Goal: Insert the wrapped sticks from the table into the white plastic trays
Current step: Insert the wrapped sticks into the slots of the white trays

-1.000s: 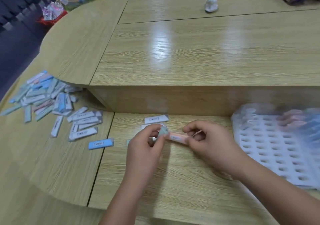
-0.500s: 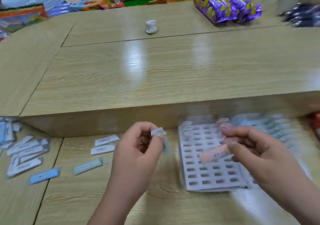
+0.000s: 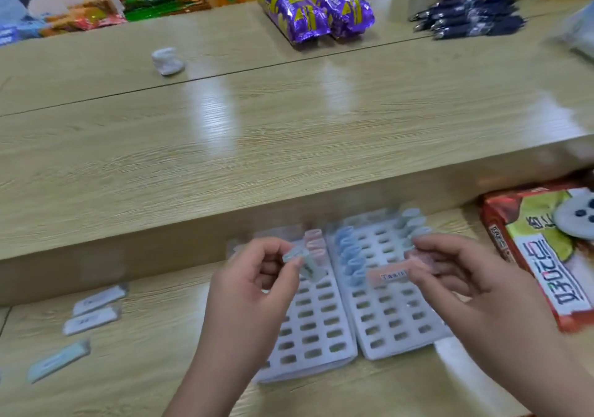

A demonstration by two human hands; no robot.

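**Pink wrapped stick [image 3: 390, 276] held over the white plastic trays [image 3: 379, 333]**

The right hand [image 3: 466, 278] pinches the pink wrapped stick between thumb and curled fingers [image 3: 440, 251]. Its long axis lies almost level, pointing left over the right-hand tray's open slots. I judge it must be turned on end before going down. The left hand [image 3: 254, 291] pinches a grey-green stick [image 3: 307, 265], tilted, over the left-hand tray. Loose sticks [image 3: 91, 318] lie on the counter [image 3: 144, 368], far left.

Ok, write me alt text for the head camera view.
A person's left hand pinches a grey-green stick and the right hand a pink stick above two white plastic trays on a wooden table. Other sticks fill some far slots; three loose sticks lie to the left.
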